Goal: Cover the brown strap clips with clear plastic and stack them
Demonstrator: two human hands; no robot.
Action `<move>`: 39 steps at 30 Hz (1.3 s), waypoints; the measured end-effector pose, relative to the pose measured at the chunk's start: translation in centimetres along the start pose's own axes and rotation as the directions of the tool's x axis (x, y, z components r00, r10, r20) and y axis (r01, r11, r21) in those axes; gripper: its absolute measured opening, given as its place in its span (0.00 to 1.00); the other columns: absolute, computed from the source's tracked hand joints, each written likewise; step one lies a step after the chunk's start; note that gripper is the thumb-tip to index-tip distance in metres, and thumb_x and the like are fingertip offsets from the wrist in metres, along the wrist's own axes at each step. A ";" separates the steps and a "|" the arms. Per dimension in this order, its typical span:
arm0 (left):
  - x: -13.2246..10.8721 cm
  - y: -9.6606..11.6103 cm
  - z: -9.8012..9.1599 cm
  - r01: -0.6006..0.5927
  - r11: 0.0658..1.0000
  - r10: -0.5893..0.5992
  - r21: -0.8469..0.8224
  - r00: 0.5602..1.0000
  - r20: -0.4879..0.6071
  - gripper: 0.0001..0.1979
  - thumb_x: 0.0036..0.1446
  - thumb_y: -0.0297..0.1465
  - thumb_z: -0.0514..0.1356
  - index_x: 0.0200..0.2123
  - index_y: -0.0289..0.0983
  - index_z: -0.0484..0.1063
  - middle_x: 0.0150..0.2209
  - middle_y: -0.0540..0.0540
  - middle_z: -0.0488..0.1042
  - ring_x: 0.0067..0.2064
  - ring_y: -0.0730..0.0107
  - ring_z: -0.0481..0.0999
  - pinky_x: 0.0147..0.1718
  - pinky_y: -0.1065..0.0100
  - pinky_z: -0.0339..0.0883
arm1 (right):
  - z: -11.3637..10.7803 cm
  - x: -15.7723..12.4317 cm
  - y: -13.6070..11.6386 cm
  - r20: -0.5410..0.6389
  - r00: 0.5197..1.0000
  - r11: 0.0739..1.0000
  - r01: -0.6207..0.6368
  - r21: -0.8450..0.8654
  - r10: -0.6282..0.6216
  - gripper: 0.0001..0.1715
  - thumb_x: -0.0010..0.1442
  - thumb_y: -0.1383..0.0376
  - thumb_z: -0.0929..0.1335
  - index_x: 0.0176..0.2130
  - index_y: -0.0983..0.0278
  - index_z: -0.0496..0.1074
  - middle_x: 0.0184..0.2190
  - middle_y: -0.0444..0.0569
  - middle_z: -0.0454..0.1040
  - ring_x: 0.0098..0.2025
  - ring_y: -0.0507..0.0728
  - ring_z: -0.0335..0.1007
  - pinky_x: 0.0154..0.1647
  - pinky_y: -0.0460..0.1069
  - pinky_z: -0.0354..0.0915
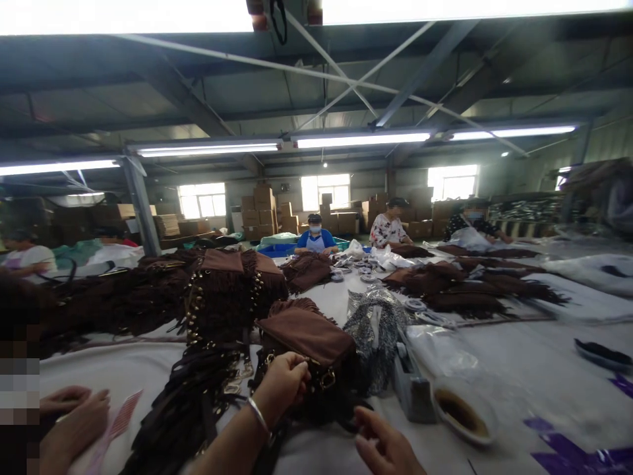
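Note:
A brown fringed bag (pixel 309 333) with gold-coloured rings and a zip along its edge lies in front of me. My left hand (pixel 281 382), a silver bangle at its wrist, is closed in a pinch at the bag's front edge. Whatever lies between those fingertips is hidden. A gold ring (pixel 327 378) hangs on the bag just right of them. Lower right, my right hand (pixel 386 443) is loosely curled, thumb and fingers apart. Its fingertips are close to a dark strap (pixel 349 417); contact is unclear.
More fringed bags (pixel 222 290) are piled left and behind. A tape dispenser (pixel 414 389), a bowl of brown liquid (pixel 462 412) and a crinkled silvery bag (pixel 378 330) stand to the right. Another person's hands (pixel 76 415) rest at the left. Several co-workers sit across the table.

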State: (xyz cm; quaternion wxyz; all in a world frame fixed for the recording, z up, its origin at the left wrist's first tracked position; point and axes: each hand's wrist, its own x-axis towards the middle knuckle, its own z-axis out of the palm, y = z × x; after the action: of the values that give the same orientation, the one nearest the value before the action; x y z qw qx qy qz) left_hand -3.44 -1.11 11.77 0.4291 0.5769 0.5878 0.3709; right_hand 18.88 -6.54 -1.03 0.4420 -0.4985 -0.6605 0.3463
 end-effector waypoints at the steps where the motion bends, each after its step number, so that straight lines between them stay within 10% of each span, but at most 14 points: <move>1: -0.2 0.2 0.4 0.032 0.998 -0.032 -0.058 0.999 0.009 0.16 0.48 0.46 0.57 0.30 0.39 0.66 0.26 0.52 0.70 0.21 0.77 0.63 0.19 0.73 0.57 | 0.8 1.2 -0.7 0.016 0.999 0.995 -0.038 0.094 0.037 0.29 0.53 0.57 0.70 0.53 0.64 0.71 0.46 0.55 0.77 0.38 0.59 0.75 0.33 0.48 0.70; 5: -0.4 1.3 1.1 0.089 0.974 -0.081 -0.209 0.996 0.046 0.17 0.46 0.46 0.59 0.30 0.38 0.66 0.27 0.53 0.69 0.21 0.81 0.62 0.20 0.76 0.57 | 3.7 5.6 -4.3 0.062 0.995 0.818 -0.097 0.567 0.076 0.31 0.48 0.55 0.73 0.49 0.66 0.71 0.46 0.54 0.77 0.49 0.61 0.71 0.51 0.52 0.65; 11: -0.8 1.2 1.9 0.108 0.958 -0.082 -0.267 0.991 0.106 0.14 0.46 0.42 0.61 0.29 0.37 0.67 0.23 0.53 0.69 0.18 0.81 0.59 0.15 0.77 0.52 | 3.7 6.4 -5.9 0.183 0.948 0.554 -0.302 0.776 0.260 0.23 0.48 0.51 0.73 0.34 0.67 0.70 0.24 0.45 0.73 0.25 0.51 0.68 0.28 0.46 0.64; 15: -2.2 -1.9 3.2 0.099 0.984 -0.085 -0.145 0.991 0.099 0.11 0.51 0.41 0.57 0.28 0.38 0.66 0.21 0.52 0.69 0.16 0.77 0.59 0.13 0.73 0.51 | 0.3 3.8 -2.9 0.187 0.918 0.746 -0.393 0.538 0.350 0.23 0.52 0.48 0.67 0.36 0.64 0.69 0.18 0.42 0.68 0.16 0.51 0.61 0.20 0.47 0.60; 20: -3.4 -5.3 5.5 -0.090 0.962 0.090 0.256 0.996 0.014 0.11 0.58 0.37 0.50 0.25 0.41 0.64 0.24 0.45 0.74 0.23 0.65 0.71 0.23 0.65 0.58 | -2.0 1.8 -3.0 -0.177 0.978 0.993 -0.118 -0.015 0.113 0.14 0.53 0.57 0.67 0.36 0.63 0.75 0.34 0.52 0.77 0.38 0.59 0.72 0.38 0.51 0.65; 26: -4.3 -5.7 6.5 -0.183 0.792 0.206 0.582 0.978 0.027 0.12 0.60 0.37 0.49 0.33 0.40 0.69 0.34 0.35 0.78 0.37 0.51 0.77 0.33 0.59 0.60 | 3.0 4.2 -5.7 0.054 0.969 0.952 -0.248 0.177 0.242 0.18 0.55 0.55 0.66 0.28 0.66 0.75 0.23 0.47 0.74 0.27 0.55 0.69 0.27 0.47 0.61; 29: -4.5 -5.2 5.1 -0.254 0.869 0.224 0.425 0.967 0.120 0.11 0.58 0.39 0.54 0.34 0.39 0.72 0.36 0.37 0.78 0.39 0.54 0.76 0.35 0.62 0.62 | 5.0 5.8 -5.4 0.045 0.933 0.894 -0.355 0.273 0.357 0.12 0.49 0.60 0.69 0.21 0.66 0.71 0.17 0.43 0.69 0.20 0.51 0.63 0.19 0.45 0.53; 32: -3.5 -4.3 2.9 -0.046 0.997 0.038 0.056 0.990 0.138 0.13 0.53 0.41 0.59 0.35 0.37 0.72 0.35 0.40 0.77 0.37 0.59 0.76 0.32 0.65 0.64 | 5.5 6.1 -5.2 0.135 0.902 0.833 -0.431 0.347 0.410 0.11 0.49 0.63 0.68 0.20 0.64 0.65 0.11 0.38 0.62 0.13 0.48 0.56 0.14 0.44 0.46; 35: -1.3 -3.2 1.6 0.238 0.922 -0.221 -0.306 0.971 0.090 0.19 0.51 0.45 0.61 0.37 0.35 0.70 0.37 0.40 0.77 0.36 0.62 0.77 0.30 0.66 0.67 | 5.2 5.7 -5.8 0.288 0.847 0.727 -0.532 0.433 0.448 0.10 0.55 0.59 0.63 0.27 0.63 0.63 0.13 0.35 0.59 0.11 0.46 0.50 0.14 0.43 0.44; 39: 2.0 -2.1 2.6 0.283 0.828 -0.300 -0.483 0.953 0.044 0.18 0.48 0.44 0.65 0.29 0.35 0.68 0.25 0.46 0.74 0.26 0.66 0.75 0.26 0.65 0.67 | 4.7 5.1 -6.9 0.514 0.735 0.397 -0.675 0.622 0.442 0.14 0.62 0.55 0.60 0.34 0.63 0.63 0.16 0.33 0.54 0.13 0.43 0.47 0.16 0.41 0.44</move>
State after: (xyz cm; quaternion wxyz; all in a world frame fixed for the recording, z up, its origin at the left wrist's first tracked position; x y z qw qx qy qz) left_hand -1.65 0.59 8.76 0.6011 0.3482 0.5646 0.4458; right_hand 11.50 -3.51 4.65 0.3741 -0.3971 -0.2860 0.7878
